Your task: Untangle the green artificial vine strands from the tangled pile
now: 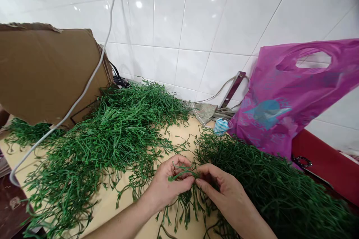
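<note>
My left hand (168, 183) and my right hand (221, 190) meet low in the middle of the view. Both pinch a thin green plastic stem (183, 174) of an artificial plant between fingers and thumb. More stems dangle below my hands. A large tangled heap of these green stems (269, 190) lies against my right hand and spreads to the right. A second heap (112, 145) lies to the left of my left hand, spreading across the cream tabletop (182, 134).
A brown cardboard sheet (47, 74) leans at the left, crossed by a white cable (84, 86). White wall tiles (190, 18) rise behind. A magenta plastic bag (269, 112) stands at the right, beside a red case (325, 160) and a small blue-and-white item (221, 126).
</note>
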Demonstrator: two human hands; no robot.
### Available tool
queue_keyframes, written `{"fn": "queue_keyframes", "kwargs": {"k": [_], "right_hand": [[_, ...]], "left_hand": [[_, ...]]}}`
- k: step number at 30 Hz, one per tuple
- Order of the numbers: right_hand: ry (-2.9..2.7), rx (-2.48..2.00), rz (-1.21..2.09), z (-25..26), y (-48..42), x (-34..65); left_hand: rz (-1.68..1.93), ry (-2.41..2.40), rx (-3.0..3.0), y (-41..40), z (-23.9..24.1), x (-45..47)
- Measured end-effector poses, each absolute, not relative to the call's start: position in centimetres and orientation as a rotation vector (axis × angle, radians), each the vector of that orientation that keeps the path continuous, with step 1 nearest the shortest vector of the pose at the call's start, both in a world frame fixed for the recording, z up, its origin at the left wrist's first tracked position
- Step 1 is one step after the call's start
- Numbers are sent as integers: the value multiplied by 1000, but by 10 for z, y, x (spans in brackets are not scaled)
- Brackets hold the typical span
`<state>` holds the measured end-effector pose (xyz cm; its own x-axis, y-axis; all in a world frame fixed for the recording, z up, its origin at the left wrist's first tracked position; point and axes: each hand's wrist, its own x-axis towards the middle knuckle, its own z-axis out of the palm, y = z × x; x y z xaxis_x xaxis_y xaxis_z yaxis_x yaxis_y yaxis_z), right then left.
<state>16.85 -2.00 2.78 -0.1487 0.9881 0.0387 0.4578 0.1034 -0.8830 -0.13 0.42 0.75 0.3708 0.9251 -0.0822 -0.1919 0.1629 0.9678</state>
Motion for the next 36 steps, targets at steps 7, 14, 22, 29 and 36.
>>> {"fn": "queue_keyframes", "kwargs": {"k": [7,14,22,29,36], "right_hand": [[-1792,-1428,773,20,-20,162],[-1696,-1472,657,-7,-15,153],[-1680,-1383,717,-23,-9,152],[-1684,-1356,688,-39,-9,152],[-1657,-1294,697,-42,-8,155]], "left_hand": [[959,884,1095,6,2,0],[1010,917,1154,11,-10,5],[1122,936,1175,17,-25,10],[1183,977,1299,12,-34,13],[1125,950,1097,14,-34,12]]}}
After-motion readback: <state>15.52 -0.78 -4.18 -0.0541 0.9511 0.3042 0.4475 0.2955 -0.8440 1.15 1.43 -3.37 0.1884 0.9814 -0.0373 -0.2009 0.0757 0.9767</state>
